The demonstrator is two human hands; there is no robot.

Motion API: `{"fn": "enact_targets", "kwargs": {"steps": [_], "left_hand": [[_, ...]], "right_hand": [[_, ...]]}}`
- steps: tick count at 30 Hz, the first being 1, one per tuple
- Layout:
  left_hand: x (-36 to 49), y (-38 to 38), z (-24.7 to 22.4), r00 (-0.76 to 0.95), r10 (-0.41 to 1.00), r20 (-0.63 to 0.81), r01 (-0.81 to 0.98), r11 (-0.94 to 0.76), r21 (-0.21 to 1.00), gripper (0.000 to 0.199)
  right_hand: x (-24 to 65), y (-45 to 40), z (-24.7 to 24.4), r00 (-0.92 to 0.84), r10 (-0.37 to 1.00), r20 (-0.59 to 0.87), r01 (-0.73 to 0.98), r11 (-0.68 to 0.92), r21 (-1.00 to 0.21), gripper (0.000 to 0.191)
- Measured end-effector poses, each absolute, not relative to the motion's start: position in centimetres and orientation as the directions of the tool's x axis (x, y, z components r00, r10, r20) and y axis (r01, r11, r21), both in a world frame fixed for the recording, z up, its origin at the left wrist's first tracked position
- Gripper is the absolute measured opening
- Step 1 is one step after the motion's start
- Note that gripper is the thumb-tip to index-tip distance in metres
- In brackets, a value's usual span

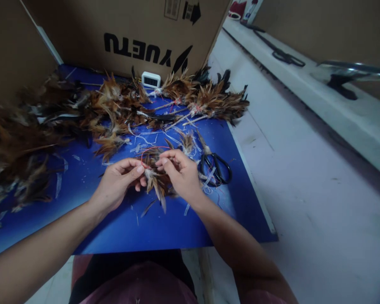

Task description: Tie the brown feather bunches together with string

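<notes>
The person's left grip pinches a small bunch of brown-and-grey feathers with a loop of thin red thread, between the front and back edges of the blue tabletop. The right grip curls over the bunch; whether it grasps anything cannot be told. Black-handled metal scissors lie just beside it, towards the right edge.

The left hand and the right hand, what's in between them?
The head view shows a bunch of feathers and a curved red thread between them.
</notes>
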State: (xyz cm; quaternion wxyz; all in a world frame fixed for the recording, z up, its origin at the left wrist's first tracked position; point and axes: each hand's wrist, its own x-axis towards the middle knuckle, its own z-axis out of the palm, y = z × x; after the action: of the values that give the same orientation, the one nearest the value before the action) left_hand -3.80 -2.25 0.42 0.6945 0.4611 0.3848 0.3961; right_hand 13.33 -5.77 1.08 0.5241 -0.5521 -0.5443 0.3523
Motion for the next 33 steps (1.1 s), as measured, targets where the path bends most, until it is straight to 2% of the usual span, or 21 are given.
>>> {"fn": "enact_targets", "kwargs": {"steps": [3, 7, 9, 11, 13, 15, 18, 22, 27, 33], "left_hand": [[-4.0, -2.2, 0.5, 0.415, 0.893, -0.176, -0.184, 0.272, 0.945, 0.021], [-4.1, -2.0, 0.4, 0.442, 0.886, -0.140, -0.171, 0.237, 0.956, 0.019], [-4.1, -2.0, 0.3, 0.447, 0.886, -0.122, -0.169, 0.218, 0.961, 0.019], [-4.1, -2.0, 0.1, 0.444, 0.889, -0.109, -0.162, 0.199, 0.967, 0.018], [-4.2, -1.9, -0.2, 0.444, 0.891, -0.094, -0.150, 0.177, 0.973, 0.016], [-4.3, -1.9, -0.3, 0.449, 0.889, -0.088, -0.146, 0.170, 0.974, 0.016], [-4.4, -1.9, -0.2, 0.460, 0.881, -0.108, -0.143, 0.194, 0.971, 0.017], [-4.3, -1.7, 0.4, 0.445, 0.883, -0.152, -0.188, 0.258, 0.948, 0.021], [-4.3, -1.3, 0.7, 0.458, 0.870, -0.180, -0.252, 0.322, 0.913, 0.026], [-4.7, -1.1, 0.8, 0.508, 0.837, -0.205, -0.265, 0.378, 0.887, 0.025]], "right_hand": [[14.6, -5.5, 1.9, 0.177, 0.952, 0.249, 0.349, 0.175, -0.921, 0.013], [17.7, -5.7, 3.2, 0.276, 0.884, 0.376, 0.406, 0.248, -0.880, 0.009], [20.1, -6.2, 3.4, 0.309, 0.865, 0.395, 0.471, 0.222, -0.854, 0.006], [22.7, -7.0, 3.2, 0.302, 0.894, 0.333, 0.565, 0.113, -0.817, 0.010], [24.9, -8.0, 2.6, 0.274, 0.933, 0.233, 0.683, -0.018, -0.730, 0.009], [26.4, -9.1, 1.8, 0.253, 0.955, 0.154, 0.794, -0.114, -0.597, 0.006], [27.3, -10.4, 0.7, 0.222, 0.966, 0.131, 0.899, -0.151, -0.411, 0.011], [27.3, -11.2, 0.1, 0.274, 0.954, 0.122, 0.926, -0.227, -0.301, 0.017], [27.3, -10.5, 0.5, 0.272, 0.962, -0.008, 0.935, -0.267, -0.232, 0.030], [28.0, -8.7, 2.0, 0.302, 0.944, -0.134, 0.946, -0.315, -0.082, 0.047]]}}
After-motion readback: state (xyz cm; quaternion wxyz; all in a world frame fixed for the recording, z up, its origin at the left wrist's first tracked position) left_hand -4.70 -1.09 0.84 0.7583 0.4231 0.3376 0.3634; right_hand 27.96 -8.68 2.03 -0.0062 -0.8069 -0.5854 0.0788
